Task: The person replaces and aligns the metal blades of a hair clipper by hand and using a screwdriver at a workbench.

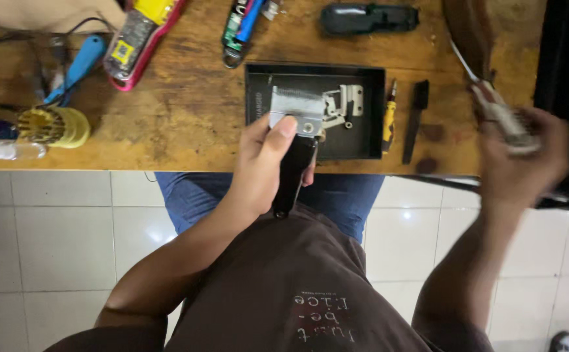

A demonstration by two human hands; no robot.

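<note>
With the left hand [265,160] gripping the black hair clipper [295,146] over the near edge of the tray [256,111], keep it steady while the blurred right hand [522,163], closed around a brush-like tool [503,117], comes across.

Yellow label [122,51] on pink device [142,40]

The single head-worn camera looked steeply down from close above, past the person's own chest and lap to the wooden bench [186,111] edge, the tiled floor [49,248] below it, with both hands in reach.
</note>
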